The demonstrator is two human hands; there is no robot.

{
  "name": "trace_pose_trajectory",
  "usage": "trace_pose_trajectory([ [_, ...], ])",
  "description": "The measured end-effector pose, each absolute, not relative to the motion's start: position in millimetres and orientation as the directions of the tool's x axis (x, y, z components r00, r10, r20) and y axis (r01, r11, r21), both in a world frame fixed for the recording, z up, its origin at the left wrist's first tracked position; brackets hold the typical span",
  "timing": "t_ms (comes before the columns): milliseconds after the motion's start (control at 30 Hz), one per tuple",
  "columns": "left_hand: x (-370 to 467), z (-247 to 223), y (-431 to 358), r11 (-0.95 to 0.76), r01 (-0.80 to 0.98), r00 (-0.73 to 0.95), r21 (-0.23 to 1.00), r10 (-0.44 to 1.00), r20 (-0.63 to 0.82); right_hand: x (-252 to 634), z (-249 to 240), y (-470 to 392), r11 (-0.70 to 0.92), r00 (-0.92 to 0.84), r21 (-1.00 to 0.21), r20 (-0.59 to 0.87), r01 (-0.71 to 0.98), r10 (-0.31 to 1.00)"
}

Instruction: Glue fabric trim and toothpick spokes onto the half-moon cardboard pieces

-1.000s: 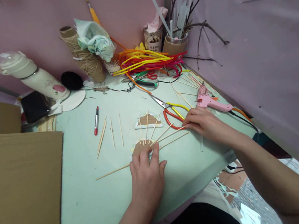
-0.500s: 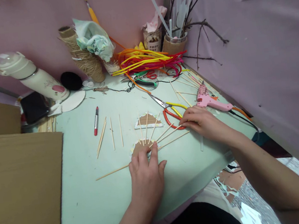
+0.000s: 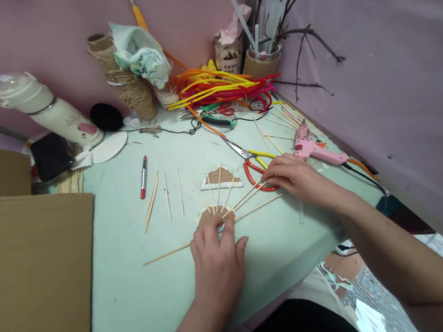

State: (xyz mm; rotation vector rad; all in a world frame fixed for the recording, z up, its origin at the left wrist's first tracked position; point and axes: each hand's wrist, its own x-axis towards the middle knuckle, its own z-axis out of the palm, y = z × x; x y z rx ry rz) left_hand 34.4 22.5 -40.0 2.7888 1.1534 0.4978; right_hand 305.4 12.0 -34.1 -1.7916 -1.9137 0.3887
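My left hand (image 3: 217, 258) lies over a half-round cardboard piece (image 3: 210, 219) with a pale patterned edge. Its fingertips press on the cardboard, and the thumb is spread away. Several thin wooden sticks fan out from this piece. Between thumb and fingers, my right hand (image 3: 296, 179) pinches the outer end of one wooden stick (image 3: 248, 197) on the right side of the fan. Scissors (image 3: 249, 155) with red and yellow handles lie just beyond the right hand. A second half-round cardboard piece (image 3: 227, 176) sits behind, under the tips of some sticks.
Loose sticks (image 3: 151, 202) and a red-capped marker (image 3: 144, 177) lie on the left. A pink glue gun (image 3: 313, 149) rests at the right. Pipe cleaners (image 3: 215, 87), a twine cone (image 3: 124, 81) and a bottle (image 3: 51, 111) line the back. A cardboard box (image 3: 35, 275) stands at the left edge.
My right hand has shifted slightly left and up, swinging the pinched stick closer to the one above it. The left hand stays pressed on the cardboard. The view has shifted a little.
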Motion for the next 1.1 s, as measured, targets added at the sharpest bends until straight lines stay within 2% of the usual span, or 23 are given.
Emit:
trace_pose_trajectory([
  [200, 32, -38, 25, -0.702, 0.666, 0.622, 0.252, 0.71, 0.331, 307, -26, 19, 0.144, -0.066, -0.498, 0.172, 0.855, 0.983],
  [500, 33, -35, 27, -0.662, 0.684, 0.561, 0.308, 0.746, 0.358, 289, -8, 44, 0.24, -0.261, -0.455, 0.016, 0.858, 0.965],
  [667, 34, -33, 26, -0.642, 0.695, 0.543, 0.324, 0.764, 0.348, 283, -8, 48, 0.278, -0.313, -0.466, 0.003, 0.84, 0.95],
  [933, 34, -36, 27, -0.632, 0.727, 0.542, 0.267, 0.768, 0.341, 284, -11, 60, 0.356, -0.403, -0.405, -0.034, 0.842, 0.914],
  [1100, 33, -38, 27, -0.656, 0.72, 0.566, 0.225, 0.744, 0.355, 283, -12, 62, 0.373, -0.424, -0.407, -0.038, 0.834, 0.905],
])
